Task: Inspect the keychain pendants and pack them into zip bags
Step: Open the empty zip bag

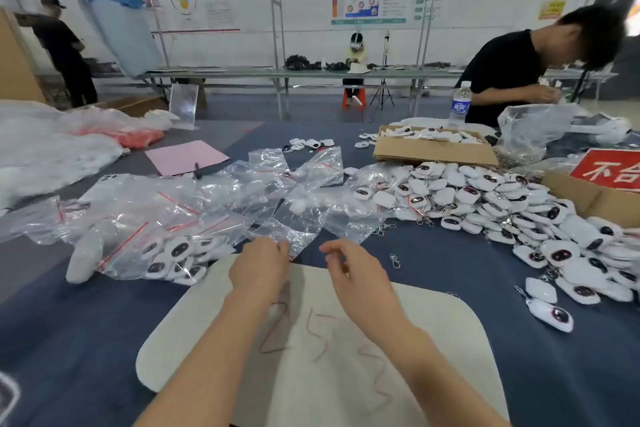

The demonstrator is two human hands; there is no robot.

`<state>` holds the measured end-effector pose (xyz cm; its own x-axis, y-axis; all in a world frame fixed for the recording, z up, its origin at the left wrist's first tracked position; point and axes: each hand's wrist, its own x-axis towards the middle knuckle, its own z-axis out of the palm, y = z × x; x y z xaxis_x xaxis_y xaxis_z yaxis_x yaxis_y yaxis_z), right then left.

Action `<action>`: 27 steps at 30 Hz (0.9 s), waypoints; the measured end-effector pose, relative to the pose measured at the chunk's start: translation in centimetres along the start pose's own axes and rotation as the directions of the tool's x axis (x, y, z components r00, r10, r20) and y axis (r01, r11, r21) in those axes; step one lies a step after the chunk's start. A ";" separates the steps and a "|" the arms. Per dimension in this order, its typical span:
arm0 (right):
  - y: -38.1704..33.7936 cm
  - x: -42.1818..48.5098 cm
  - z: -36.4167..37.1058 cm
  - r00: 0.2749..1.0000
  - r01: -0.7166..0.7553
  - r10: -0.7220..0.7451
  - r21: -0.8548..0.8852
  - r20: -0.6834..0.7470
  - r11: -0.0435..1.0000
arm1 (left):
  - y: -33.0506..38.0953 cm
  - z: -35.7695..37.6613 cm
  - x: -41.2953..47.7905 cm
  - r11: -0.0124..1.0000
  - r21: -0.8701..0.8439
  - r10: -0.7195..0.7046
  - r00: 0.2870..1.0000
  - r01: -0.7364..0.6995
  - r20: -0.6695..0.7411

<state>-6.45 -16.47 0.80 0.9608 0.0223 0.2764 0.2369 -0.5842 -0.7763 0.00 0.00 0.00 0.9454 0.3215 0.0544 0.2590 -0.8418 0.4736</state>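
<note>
Pinches limp, slick bag (302,218) at centre with left hand (259,267), right hand (351,269) loose and empty beside; probably best gripped at stiffer zip edge.

Person, seen from own head camera: two hands, left hand (259,270) and right hand (353,274), both bare; wrists and forearms bare to the lower frame edge.

1. Keychain pendants (502,204), piled right of the right hand (349,270): white, each with a dark oval patch.
2. Zip bags (207,208) beyond the left hand (259,270): clear, thin red stripe.
3. Worktop (86,340): navy blue.
4. Mat (433,340) under both hands: off-white with reddish-brown scribbles.
5. Sign (609,170), far right: red with white characters.
</note>
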 end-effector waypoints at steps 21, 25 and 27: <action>0.7 3.2 -0.1 0.989 0.005 0.016 0.134 -0.150 0.991 | 1.0 0.4 -2.5 0.744 -0.472 0.376 0.880 -0.474 -0.291; -0.3 2.8 -2.9 0.946 0.117 -0.108 0.013 -0.305 0.993 | 2.6 -0.1 -5.2 0.578 -0.630 0.507 0.833 -0.518 -0.220; -0.9 2.2 -4.4 0.900 0.170 -0.206 -0.128 -0.384 0.977 | 3.4 -0.4 -6.2 0.511 -0.734 0.500 0.850 -0.446 -0.169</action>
<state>-5.17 -19.47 4.61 0.7606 -0.1706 0.6264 0.3760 -0.6709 -0.6391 -5.04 -4.72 1.63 0.8993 -0.0744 0.4310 -0.4349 -0.2556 0.8634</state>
